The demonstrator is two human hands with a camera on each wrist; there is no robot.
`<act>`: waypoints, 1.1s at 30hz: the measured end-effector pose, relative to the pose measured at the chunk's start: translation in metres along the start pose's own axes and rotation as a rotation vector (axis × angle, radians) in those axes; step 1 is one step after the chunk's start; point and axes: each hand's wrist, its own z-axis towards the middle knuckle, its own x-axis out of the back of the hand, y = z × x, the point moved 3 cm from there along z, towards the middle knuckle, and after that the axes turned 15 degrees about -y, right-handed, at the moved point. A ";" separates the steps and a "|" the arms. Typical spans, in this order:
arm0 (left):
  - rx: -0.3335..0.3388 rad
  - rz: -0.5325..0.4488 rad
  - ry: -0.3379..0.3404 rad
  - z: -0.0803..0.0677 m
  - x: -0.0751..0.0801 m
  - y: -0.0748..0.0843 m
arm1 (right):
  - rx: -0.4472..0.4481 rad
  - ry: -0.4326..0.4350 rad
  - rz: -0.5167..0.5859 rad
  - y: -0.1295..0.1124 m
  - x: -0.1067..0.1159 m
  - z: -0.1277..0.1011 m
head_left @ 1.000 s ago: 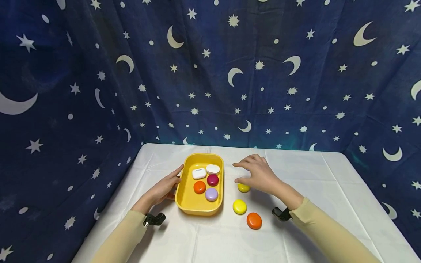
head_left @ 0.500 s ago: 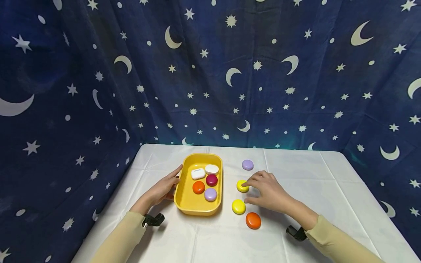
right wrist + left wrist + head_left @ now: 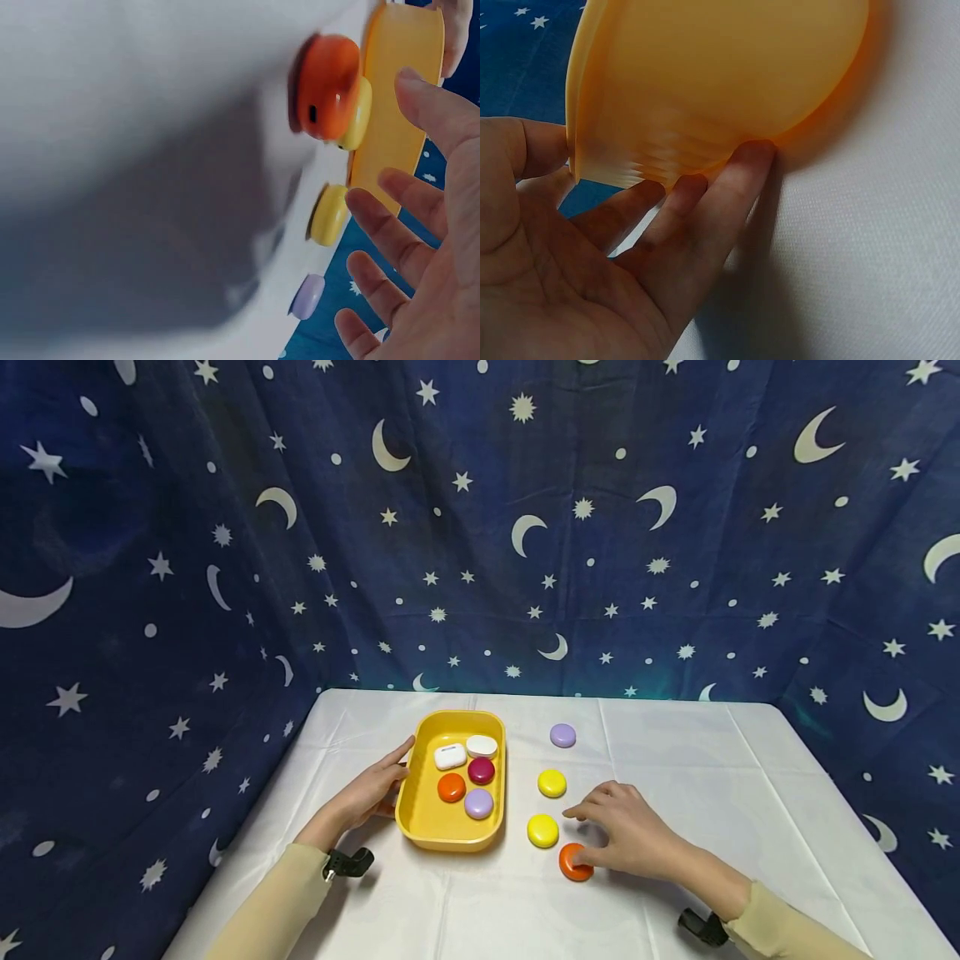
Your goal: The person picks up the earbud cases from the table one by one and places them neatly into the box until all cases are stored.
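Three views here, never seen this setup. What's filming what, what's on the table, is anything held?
No machine: a person works with bare hands and wears three cameras. The head view looks down at a white table in front of a starry blue curtain. The left wrist view looks along the left palm; the right wrist view looks along the right palm, tilted sideways.

On the table stands a yellow tray with five small cases inside: two white, one dark red, one orange, one lilac. Beside it on the cloth lie a lilac case, two yellow cases and an orange case.

The left hand rests straight fingers against the tray's outer wall. The right hand is at the orange case with spread fingers, thumb close to it; no grip shows. Nothing is held.
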 end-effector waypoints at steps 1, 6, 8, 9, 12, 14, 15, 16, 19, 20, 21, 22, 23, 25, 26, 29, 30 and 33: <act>0.000 0.000 0.001 0.000 0.000 0.000 | 0.002 -0.004 0.005 0.000 -0.001 -0.002; 0.009 0.004 0.014 -0.001 0.000 0.000 | -0.001 -0.045 0.042 -0.001 -0.010 -0.012; 0.012 0.006 0.014 -0.002 0.000 0.000 | -0.004 -0.051 0.050 -0.001 -0.012 -0.014; 0.011 0.006 0.011 -0.002 0.000 0.000 | -0.005 -0.052 0.054 -0.001 -0.013 -0.015; 0.008 0.004 0.005 -0.002 0.000 0.000 | 0.004 -0.046 0.061 0.000 -0.016 -0.016; 0.008 0.006 0.003 -0.002 0.000 0.000 | 0.012 -0.039 0.063 0.000 -0.018 -0.016; 0.008 0.010 0.002 -0.002 0.000 0.000 | 0.017 -0.035 0.064 0.000 -0.018 -0.016; 0.009 0.011 0.003 -0.002 0.001 0.000 | 0.020 -0.032 0.065 0.000 -0.019 -0.016; 0.008 0.012 0.003 -0.001 0.001 0.000 | 0.021 -0.027 0.064 -0.001 -0.020 -0.016; 0.007 0.010 0.002 -0.001 0.002 0.000 | 0.020 -0.028 0.062 -0.001 -0.021 -0.016; 0.007 0.007 0.001 0.000 0.002 0.000 | 0.018 -0.030 0.059 -0.001 -0.021 -0.015; 0.007 0.003 0.002 0.000 0.002 -0.001 | 0.017 -0.031 0.057 -0.002 -0.021 -0.015; 0.006 0.002 0.002 0.000 0.003 -0.001 | 0.015 -0.033 0.054 -0.002 -0.021 -0.015; 0.006 -0.001 0.003 0.001 0.003 -0.001 | 0.010 -0.034 0.048 -0.003 -0.022 -0.015; 0.009 -0.004 0.004 0.001 0.003 -0.001 | 0.009 -0.034 0.047 -0.003 -0.022 -0.015; 0.011 -0.001 0.009 0.001 0.003 -0.001 | -0.006 -0.040 0.045 -0.003 -0.023 -0.015; 0.014 -0.004 0.008 0.001 0.003 -0.001 | -0.013 -0.045 0.045 -0.003 -0.023 -0.015; 0.021 -0.006 0.007 0.001 0.002 0.001 | -0.036 -0.065 0.050 -0.003 -0.025 -0.014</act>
